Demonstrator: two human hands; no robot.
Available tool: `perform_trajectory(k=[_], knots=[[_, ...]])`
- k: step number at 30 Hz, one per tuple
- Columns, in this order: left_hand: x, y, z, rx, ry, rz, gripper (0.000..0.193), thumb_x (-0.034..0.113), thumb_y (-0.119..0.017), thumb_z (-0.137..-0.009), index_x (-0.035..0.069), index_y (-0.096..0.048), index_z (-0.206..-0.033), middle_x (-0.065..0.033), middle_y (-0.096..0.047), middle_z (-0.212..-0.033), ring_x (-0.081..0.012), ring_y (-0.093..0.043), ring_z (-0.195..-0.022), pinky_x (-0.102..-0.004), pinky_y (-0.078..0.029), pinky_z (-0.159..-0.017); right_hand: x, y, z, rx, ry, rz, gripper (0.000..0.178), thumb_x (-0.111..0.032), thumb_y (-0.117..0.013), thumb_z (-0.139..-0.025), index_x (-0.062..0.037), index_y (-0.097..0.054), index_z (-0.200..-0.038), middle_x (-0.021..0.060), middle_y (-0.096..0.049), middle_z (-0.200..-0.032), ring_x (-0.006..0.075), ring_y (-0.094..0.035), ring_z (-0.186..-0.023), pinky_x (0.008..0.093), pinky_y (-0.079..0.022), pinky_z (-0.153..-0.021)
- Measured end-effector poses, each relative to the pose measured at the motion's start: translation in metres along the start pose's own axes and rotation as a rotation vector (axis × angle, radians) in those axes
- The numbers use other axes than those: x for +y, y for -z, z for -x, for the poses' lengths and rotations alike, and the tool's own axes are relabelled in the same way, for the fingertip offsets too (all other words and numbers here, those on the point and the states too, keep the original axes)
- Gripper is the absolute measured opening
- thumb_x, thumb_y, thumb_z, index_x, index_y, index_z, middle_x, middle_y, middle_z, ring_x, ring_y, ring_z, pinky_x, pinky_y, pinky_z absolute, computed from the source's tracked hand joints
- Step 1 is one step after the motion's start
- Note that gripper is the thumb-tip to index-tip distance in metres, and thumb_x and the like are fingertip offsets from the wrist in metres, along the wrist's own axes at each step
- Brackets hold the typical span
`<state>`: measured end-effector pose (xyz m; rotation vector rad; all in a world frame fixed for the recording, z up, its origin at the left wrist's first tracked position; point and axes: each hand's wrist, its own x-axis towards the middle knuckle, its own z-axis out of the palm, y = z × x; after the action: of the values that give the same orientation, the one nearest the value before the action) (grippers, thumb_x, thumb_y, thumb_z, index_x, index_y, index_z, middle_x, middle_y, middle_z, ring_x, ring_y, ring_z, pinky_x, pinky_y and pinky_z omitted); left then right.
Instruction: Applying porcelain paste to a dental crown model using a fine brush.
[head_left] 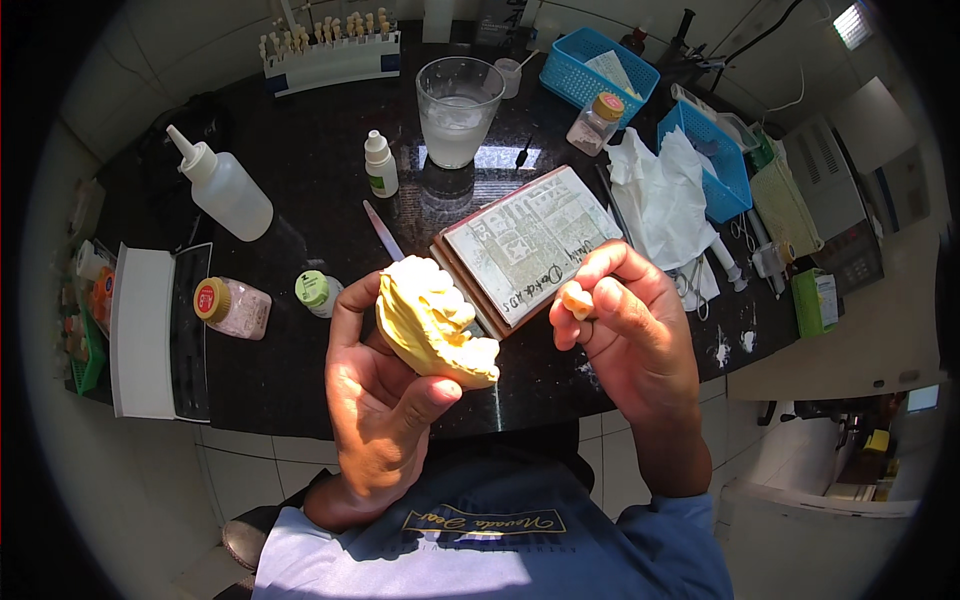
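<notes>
My left hand (375, 410) grips a yellow plaster dental cast (430, 325), its row of teeth turned up and to the right, thumb along the lower edge. Between the thumb and fingers of my right hand (635, 320) sits a small tooth-coloured dental piece (576, 299) with an orange-pink patch. The two hands are apart, held over the near part of the dark counter. Behind them lies a book-like box (535, 240) with a printed, handwritten top. A slim pale spatula (382, 230) points away from the cast.
Left stand a squeeze bottle (228, 190), a jar of pink powder (233, 308), a green-capped jar (318, 292) and a dropper bottle (380, 165). Farther back are a glass of cloudy water (458, 110) and a tooth shade rack (333, 62). Right are tissue (655, 190) and a blue basket (735, 185).
</notes>
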<state>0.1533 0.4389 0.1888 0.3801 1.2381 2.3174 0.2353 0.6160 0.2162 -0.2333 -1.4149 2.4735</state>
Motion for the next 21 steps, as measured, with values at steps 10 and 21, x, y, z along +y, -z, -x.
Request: perform_trajectory(k=[10,21], knots=[[0.000,0.012,-0.001,-0.080,0.025,0.138,0.086,0.011,-0.081,-0.076,-0.002,-0.021,-0.136,-0.0184,-0.055,-0.122,-0.0239,-0.060,-0.110,-0.0372,-0.051,-0.096,0.004,0.007,-0.001,-0.016,-0.077,-0.115,0.013,-0.015,-0.061,-0.094,-0.0032,-0.057,-0.093,0.0133,-0.067,-0.089,0.0144,-0.063,-0.075,0.0255,-0.051,-0.068],[0.004,0.018,-0.002,-0.062,-0.013,0.190,0.084,0.018,-0.073,-0.084,0.005,-0.017,-0.146,-0.0164,-0.051,-0.120,-0.0272,-0.061,-0.107,-0.0446,-0.055,-0.091,-0.012,0.022,-0.022,0.182,0.120,0.459,0.018,-0.016,-0.064,-0.092,0.0012,-0.061,-0.096,0.0113,-0.068,-0.086,0.0098,-0.064,-0.071,0.0208,-0.052,-0.063]])
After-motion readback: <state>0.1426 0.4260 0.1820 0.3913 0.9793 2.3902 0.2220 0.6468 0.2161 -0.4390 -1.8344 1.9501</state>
